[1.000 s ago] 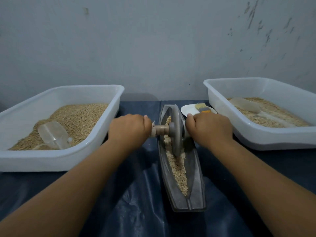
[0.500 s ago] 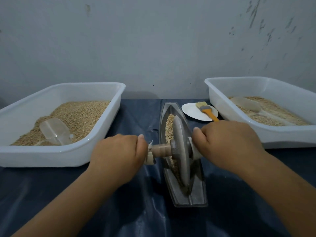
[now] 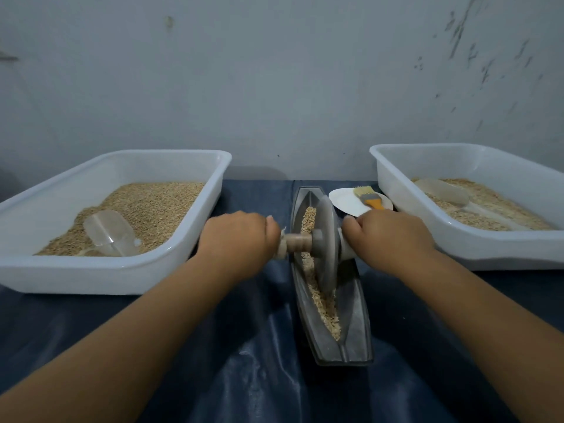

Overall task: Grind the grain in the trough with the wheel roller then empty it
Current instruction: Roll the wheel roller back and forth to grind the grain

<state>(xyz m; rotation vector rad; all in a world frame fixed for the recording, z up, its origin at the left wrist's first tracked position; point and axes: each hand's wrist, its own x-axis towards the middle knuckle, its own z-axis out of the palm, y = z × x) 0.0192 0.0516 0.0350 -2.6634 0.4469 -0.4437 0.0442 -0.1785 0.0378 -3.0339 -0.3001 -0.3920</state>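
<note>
A grey boat-shaped trough (image 3: 355,319) lies lengthwise on the dark blue cloth, with tan grain (image 3: 323,306) along its groove. The grey wheel roller (image 3: 328,242) stands on edge in the far half of the trough. My left hand (image 3: 239,239) grips the wooden axle handle (image 3: 297,243) on the left of the wheel. My right hand (image 3: 390,239) grips the handle on the right, which the hand hides.
A white tub (image 3: 106,273) of grain with a clear scoop (image 3: 108,233) stands on the left. A second white tub (image 3: 500,248) with grain and a scoop (image 3: 442,192) stands on the right. Behind the trough a white plate (image 3: 348,201) carries an orange-handled brush (image 3: 367,196). A grey wall closes the back.
The wheel rolled toward me to the trough's near end half a second ago, and has now rolled back away to the far half, both hands moving with it.
</note>
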